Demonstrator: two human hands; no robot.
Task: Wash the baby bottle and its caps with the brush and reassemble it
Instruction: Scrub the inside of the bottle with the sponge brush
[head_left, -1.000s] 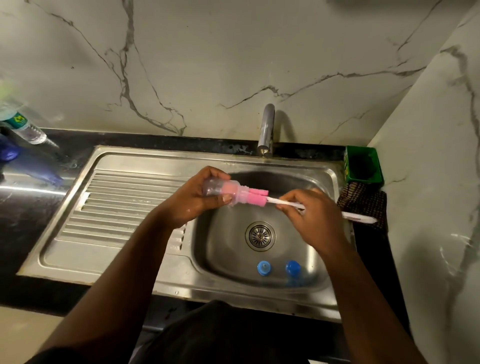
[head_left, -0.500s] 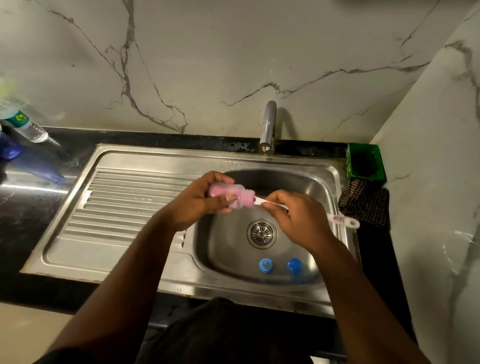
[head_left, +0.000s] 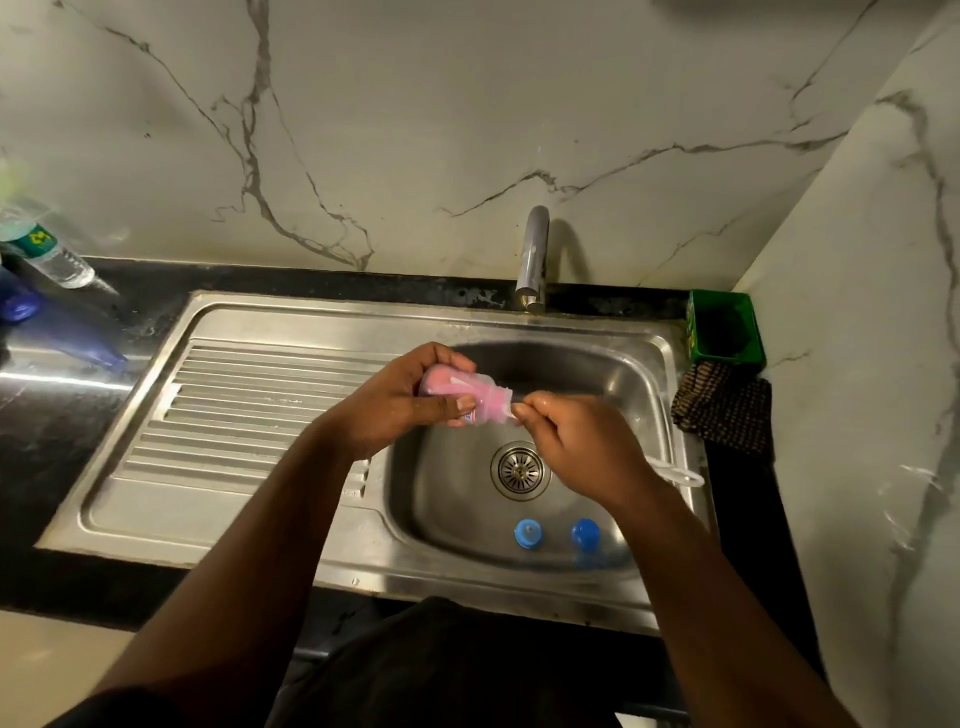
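Note:
My left hand (head_left: 402, 402) grips a small clear baby bottle (head_left: 480, 400) sideways over the steel sink basin (head_left: 639, 374), mouth pointing right. The pink sponge head of the brush fills the bottle's inside. My right hand (head_left: 576, 441) pinches the brush's white handle right at the bottle mouth; the handle's looped end (head_left: 680, 475) sticks out past my wrist. Two blue caps lie on the basin floor near the front: a ring cap (head_left: 528, 533) and a domed cap (head_left: 586, 533).
The tap (head_left: 534, 260) stands behind the basin, with no water seen running. A ridged drainboard (head_left: 234, 405) lies to the left. A green tub (head_left: 724, 327) and a dark checked cloth (head_left: 722, 408) sit at the right. Plastic bottles (head_left: 47, 254) lie far left on the black counter.
The brush head has slid fully into the bottle, and my right hand has moved left along the handle up to the bottle mouth. The caps have not moved.

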